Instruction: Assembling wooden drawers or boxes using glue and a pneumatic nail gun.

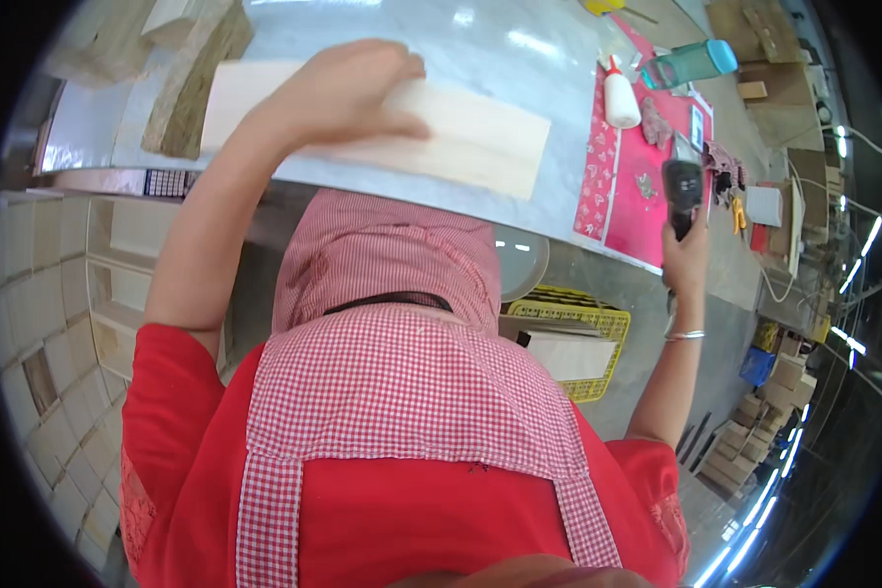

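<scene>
A pale, flat wooden board (480, 137) lies lengthwise along the near edge of the worktable. My left hand (348, 93) is over its left half, thumb spread away from the bent fingers. Some motion blur softens that hand, and whether it touches the wood I cannot tell. Out to the right, my right hand (689, 250) is wrapped round a black-handled tool (683, 186) above the pink mat. A greyish flat piece shows just beyond the black part; the tool's exact kind is unclear.
On the pink mat (637, 211) are a white squeeze bottle (619, 98) with a red tip and a crumpled cloth (655, 122). A teal clear bottle (691, 65) lies farther back. Wood blocks (191, 88) stand left. A yellow crate (598, 333) sits below the table.
</scene>
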The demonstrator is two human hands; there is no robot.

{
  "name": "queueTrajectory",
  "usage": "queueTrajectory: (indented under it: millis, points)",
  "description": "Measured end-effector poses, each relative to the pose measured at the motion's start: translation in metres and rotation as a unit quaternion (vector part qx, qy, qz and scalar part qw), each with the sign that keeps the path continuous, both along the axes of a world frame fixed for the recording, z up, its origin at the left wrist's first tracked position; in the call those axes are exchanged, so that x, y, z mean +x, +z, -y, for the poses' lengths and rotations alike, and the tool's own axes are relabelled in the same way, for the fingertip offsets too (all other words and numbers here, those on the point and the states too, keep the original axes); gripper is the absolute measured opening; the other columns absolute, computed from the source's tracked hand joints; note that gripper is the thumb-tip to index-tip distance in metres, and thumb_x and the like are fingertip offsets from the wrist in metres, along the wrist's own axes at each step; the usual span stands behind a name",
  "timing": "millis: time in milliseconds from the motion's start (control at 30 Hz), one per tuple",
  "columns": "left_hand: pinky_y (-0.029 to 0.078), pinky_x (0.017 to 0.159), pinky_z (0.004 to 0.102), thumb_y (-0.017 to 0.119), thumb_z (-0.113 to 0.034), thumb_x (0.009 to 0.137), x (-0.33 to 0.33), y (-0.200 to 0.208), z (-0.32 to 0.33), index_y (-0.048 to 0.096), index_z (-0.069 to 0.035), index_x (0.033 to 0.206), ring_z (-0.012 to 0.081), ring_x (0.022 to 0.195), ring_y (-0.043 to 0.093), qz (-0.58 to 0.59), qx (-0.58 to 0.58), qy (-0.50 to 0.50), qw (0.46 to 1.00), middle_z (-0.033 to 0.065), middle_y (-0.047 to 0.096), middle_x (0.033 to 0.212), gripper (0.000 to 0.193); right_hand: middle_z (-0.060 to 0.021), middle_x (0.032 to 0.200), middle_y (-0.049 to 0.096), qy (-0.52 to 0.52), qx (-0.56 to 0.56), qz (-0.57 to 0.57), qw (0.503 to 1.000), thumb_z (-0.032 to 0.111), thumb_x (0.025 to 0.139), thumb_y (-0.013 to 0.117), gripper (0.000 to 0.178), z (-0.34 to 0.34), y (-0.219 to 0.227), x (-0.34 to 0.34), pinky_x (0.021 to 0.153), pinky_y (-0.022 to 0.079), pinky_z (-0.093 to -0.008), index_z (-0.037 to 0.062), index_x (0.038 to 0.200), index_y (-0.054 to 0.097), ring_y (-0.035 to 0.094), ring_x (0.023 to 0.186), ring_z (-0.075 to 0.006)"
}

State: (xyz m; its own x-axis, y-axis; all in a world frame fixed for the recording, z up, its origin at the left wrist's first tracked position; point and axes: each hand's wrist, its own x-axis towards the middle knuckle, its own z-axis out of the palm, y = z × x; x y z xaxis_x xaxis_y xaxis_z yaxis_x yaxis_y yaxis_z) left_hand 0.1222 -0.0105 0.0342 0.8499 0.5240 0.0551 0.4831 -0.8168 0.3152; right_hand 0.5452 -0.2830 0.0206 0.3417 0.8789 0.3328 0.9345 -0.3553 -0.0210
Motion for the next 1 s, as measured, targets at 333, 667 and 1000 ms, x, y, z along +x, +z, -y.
queueTrajectory:
  millis: [333, 667, 1000]
  points:
    - [0.047, 0.078, 0.0364, 0.063, -0.011, 0.076, 0.024, -0.090, 0.066, 0.066, -0.006, 0.102, 0.0267, 0.092, 0.059, 0.199, 0.136, -0.051, 0.969, 0.0079, 0.062, 0.097, 0.027, -0.0280, 0.104, 0.064, -0.251, -0.065, -0.016, 0.966, 0.022, 0.083, 0.069, 0.067, 0.000, -0.077, -0.010, 0.085, 0.047, -0.0514, -0.0039, 0.138, 0.040, 0.061, 0.096, -0.0455]
    - [0.028, 0.109, 0.0565, 0.066, -0.039, 0.084, 0.023, -0.104, 0.067, 0.053, -0.010, 0.133, 0.0342, 0.135, 0.037, 0.103, 0.036, 0.044, 0.993, 0.0180, 0.041, 0.143, 0.058, -0.0252, 0.122, 0.058, -0.017, 0.204, -0.084, 0.975, 0.042, 0.082, 0.073, 0.067, -0.143, -0.090, -0.010, 0.101, 0.041, -0.0468, -0.0018, 0.129, 0.053, 0.051, 0.118, -0.0408]
    - [0.021, 0.112, 0.0610, 0.063, -0.044, 0.087, 0.008, -0.119, 0.069, 0.047, -0.010, 0.139, 0.0333, 0.142, 0.028, 0.058, 0.043, 0.084, 0.994, 0.0143, 0.034, 0.152, 0.064, -0.0228, 0.110, 0.063, -0.102, 0.297, -0.246, 0.917, 0.036, 0.079, 0.080, 0.064, -0.179, -0.115, 0.017, 0.079, 0.053, -0.0413, -0.0090, 0.116, 0.054, 0.066, 0.091, -0.0340]
